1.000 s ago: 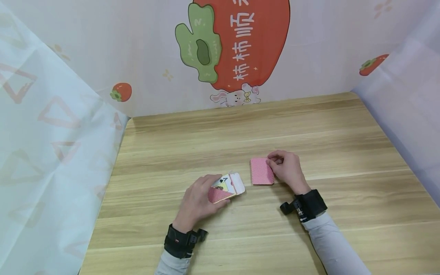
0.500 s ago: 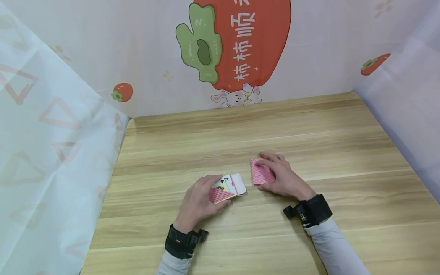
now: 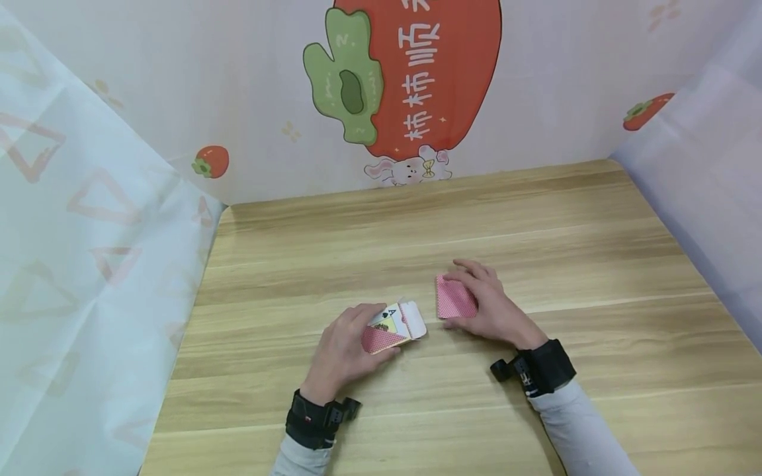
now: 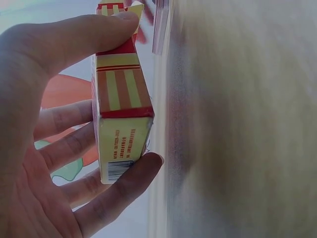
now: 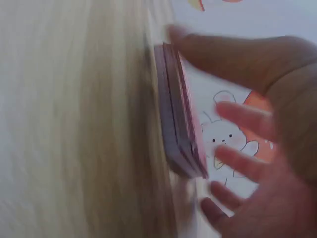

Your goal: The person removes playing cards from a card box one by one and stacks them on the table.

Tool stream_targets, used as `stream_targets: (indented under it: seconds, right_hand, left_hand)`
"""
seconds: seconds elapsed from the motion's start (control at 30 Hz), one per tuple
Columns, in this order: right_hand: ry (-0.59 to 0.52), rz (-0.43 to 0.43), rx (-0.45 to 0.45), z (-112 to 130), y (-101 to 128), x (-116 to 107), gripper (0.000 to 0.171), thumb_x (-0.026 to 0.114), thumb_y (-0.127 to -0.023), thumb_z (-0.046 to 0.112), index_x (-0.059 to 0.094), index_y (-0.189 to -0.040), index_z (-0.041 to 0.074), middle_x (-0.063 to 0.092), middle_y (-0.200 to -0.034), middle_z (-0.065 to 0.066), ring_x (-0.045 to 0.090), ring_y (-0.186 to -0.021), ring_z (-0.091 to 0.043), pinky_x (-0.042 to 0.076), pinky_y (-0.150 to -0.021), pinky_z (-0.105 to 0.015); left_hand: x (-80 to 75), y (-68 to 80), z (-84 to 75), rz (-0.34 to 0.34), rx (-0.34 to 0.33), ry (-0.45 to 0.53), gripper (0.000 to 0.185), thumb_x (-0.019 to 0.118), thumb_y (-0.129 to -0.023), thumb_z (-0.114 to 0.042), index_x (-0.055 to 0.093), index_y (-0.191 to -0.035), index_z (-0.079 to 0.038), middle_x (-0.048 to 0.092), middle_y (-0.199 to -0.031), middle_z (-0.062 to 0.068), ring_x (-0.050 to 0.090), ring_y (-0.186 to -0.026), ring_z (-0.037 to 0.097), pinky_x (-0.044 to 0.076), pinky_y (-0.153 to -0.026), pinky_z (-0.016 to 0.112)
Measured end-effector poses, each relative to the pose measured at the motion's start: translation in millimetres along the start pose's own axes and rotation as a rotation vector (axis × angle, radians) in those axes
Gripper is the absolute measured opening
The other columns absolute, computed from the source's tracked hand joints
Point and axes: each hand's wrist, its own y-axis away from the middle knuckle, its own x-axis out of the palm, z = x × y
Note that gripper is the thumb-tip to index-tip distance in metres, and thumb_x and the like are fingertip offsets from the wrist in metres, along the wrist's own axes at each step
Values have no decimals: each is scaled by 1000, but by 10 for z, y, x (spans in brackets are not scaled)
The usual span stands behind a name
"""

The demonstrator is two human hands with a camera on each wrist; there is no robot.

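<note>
My left hand (image 3: 342,350) grips a playing-card box (image 3: 387,328), thumb on the near side and fingers round the far side. An ace of spades and a red pattern show on its face, and its white flap sticks out to the right. The left wrist view shows the yellow end of the box with a barcode. A deck of cards (image 3: 454,297), red patterned backs up, lies on the table right of the box. My right hand (image 3: 491,304) spans the deck with thumb and fingers spread; in the right wrist view the blurred fingers (image 5: 242,163) stand apart from it.
The wooden table (image 3: 333,251) extends round both hands. At its back hangs a white cloth (image 3: 256,86) printed with strawberries and a rabbit; more cloth hangs at left and right. Each wrist wears a black camera band (image 3: 544,367).
My right hand has gone from pinching at the deck's right edge to spanning the deck, with the fingers spread a little wider now. The left hand and card box stay almost still.
</note>
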Motion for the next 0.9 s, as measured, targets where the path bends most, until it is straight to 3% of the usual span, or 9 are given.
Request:
stream_targets:
  seconds: [0.07, 0.13, 0.2, 0.27, 0.37, 0.53, 0.67, 0.9]
  right_hand:
    - [-64, -93, -57, 57, 17, 41, 64, 96, -80, 22, 69, -137, 13, 52, -157, -13, 40, -143, -34, 44, -108, -57]
    - [-186, -152, -130, 145, 50, 108, 45, 91, -85, 12, 74, -126, 9, 65, -138, -13, 56, -127, -28, 50, -102, -46]
    - [-317, -137, -193, 249, 83, 196, 28, 84, -89, 2, 76, -115, 7, 73, -117, -11, 66, -106, -21, 56, -90, -34]
    - [-440, -62, -202, 347, 113, 291, 17, 79, -93, -1, 77, -108, 7, 75, -103, -9, 70, -91, -16, 59, -78, -28]
    - [-502, 38, -148, 452, 132, 410, 14, 78, -95, 1, 76, -104, 11, 75, -99, -8, 70, -85, -12, 61, -72, -26]
    - [-526, 64, -25, 488, 137, 511, 19, 80, -89, -4, 70, -97, 10, 72, -93, -6, 69, -74, -11, 60, -65, -26]
    - [-549, 106, 56, 458, 144, 517, 17, 81, -87, -3, 69, -95, 5, 69, -90, -6, 68, -73, -12, 59, -65, -25]
    - [-688, 229, 200, 458, 160, 461, 13, 76, -94, 3, 66, -99, -5, 70, -85, -12, 72, -70, -22, 63, -64, -37]
  left_hand:
    - [1, 9, -6, -1, 13, 8, 77, 100, -72, -41, 68, -138, -16, 74, -130, 1, 70, -107, 17, 60, -84, 33]
    - [3, 17, -11, -1, 31, 20, 77, 100, -72, -41, 68, -138, -16, 74, -130, 0, 70, -107, 15, 60, -84, 32]
    - [4, 22, -12, -3, 63, 35, 77, 100, -72, -41, 68, -137, -16, 74, -129, -1, 69, -106, 14, 60, -83, 31]
    - [2, 21, -14, -5, 96, 49, 77, 100, -72, -41, 68, -138, -16, 74, -129, -1, 69, -108, 13, 60, -84, 30]
    - [-3, 16, -12, -18, 142, 68, 79, 101, -71, -40, 67, -138, -15, 74, -129, -1, 69, -109, 13, 60, -84, 30]
    - [-13, 8, -17, -39, 180, 101, 81, 102, -68, -38, 68, -137, -14, 74, -128, 0, 69, -109, 13, 60, -83, 30]
    - [-11, 1, -29, -20, 177, 100, 80, 102, -69, -38, 68, -138, -14, 74, -128, -2, 68, -111, 12, 60, -84, 29]
    - [-5, 8, -28, -22, 168, 51, 80, 102, -69, -40, 69, -136, -15, 75, -125, -3, 68, -105, 11, 58, -77, 26]
